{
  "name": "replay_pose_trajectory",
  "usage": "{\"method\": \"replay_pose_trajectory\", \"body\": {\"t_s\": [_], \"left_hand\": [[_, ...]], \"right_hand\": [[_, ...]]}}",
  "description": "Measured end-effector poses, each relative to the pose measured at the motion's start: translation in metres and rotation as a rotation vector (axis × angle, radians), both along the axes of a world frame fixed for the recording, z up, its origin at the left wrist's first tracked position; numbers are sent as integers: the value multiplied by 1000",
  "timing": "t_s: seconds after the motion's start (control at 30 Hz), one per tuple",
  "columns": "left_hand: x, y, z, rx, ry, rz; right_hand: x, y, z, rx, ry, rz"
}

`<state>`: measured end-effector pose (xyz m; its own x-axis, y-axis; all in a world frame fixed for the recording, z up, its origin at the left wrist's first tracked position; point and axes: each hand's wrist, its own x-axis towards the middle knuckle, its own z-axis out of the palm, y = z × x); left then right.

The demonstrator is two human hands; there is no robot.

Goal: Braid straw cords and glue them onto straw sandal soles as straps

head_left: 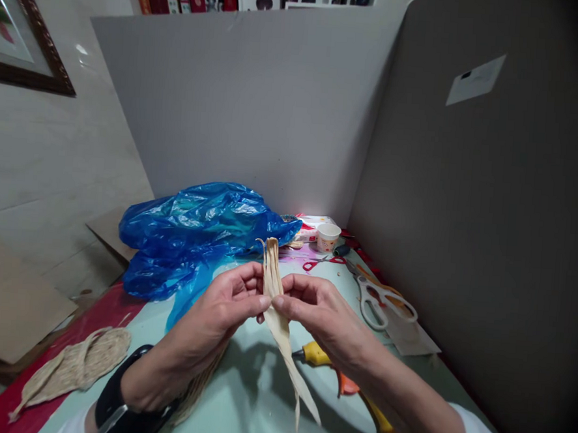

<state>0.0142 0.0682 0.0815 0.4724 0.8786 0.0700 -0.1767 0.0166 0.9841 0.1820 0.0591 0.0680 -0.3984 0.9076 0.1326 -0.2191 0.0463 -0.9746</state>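
A bundle of pale, dry husk-like strips (278, 327) is held upright above the table, its cut ends at the top and two thin tails hanging at the bottom right. My left hand (238, 295) pinches it from the left, with thumb and fingers closed on its middle. From the right, my right hand (313, 299) pinches the same spot, the two thumb tips almost touching. Below my right forearm lies a yellow glue gun (316, 353) with an orange trigger, partly hidden. A woven straw sole shape (84, 364) rests at the left.
A crumpled blue plastic bag (210, 221) fills the back left of the pale green table (258, 397). White-handled scissors (374, 303), red-handled scissors (324, 263) and a paper cup (327, 237) are at the back right. Grey panels (257, 103) stand behind and to the right.
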Motion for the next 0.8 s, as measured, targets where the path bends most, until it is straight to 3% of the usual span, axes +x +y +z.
{"method": "replay_pose_trajectory", "body": {"t_s": [0.23,0.4,0.63,0.8], "left_hand": [[-7,2,7,-79,-30,-120],[-7,3,7,-230,-109,-138],[3,-1,3,-121,-80,-20],[1,3,1,-65,-20,25]], "right_hand": [[3,0,1,-67,-5,38],[5,0,6,-95,21,80],[-3,2,1,23,-124,-190],[-1,1,4,57,-170,-229]]}}
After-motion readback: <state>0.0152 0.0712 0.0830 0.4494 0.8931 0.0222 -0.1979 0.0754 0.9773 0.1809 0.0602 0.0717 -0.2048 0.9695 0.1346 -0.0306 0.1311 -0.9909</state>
